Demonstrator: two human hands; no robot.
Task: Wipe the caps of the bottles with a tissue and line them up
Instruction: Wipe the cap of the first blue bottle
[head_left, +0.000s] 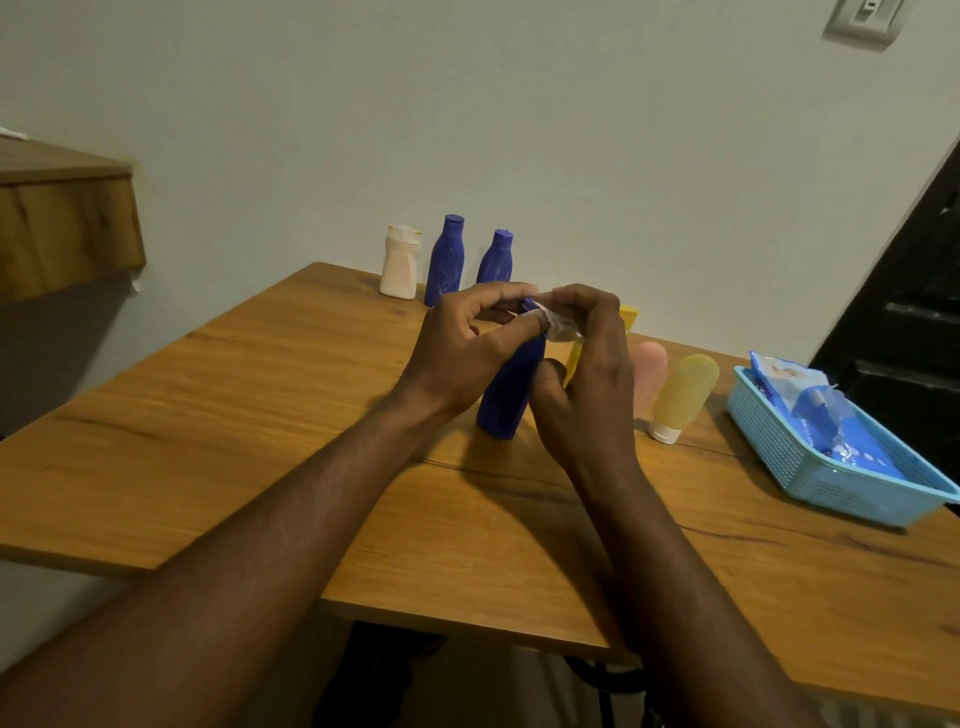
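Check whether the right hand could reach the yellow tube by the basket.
Probably yes: the yellow tube stands close to the right hand, only a pink tube between them, though that hand holds a tissue.

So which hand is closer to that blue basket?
Right. The right hand, holding the tissue on the blue bottle, sits toward the blue basket; the left hand grips the bottle's top, farther away.
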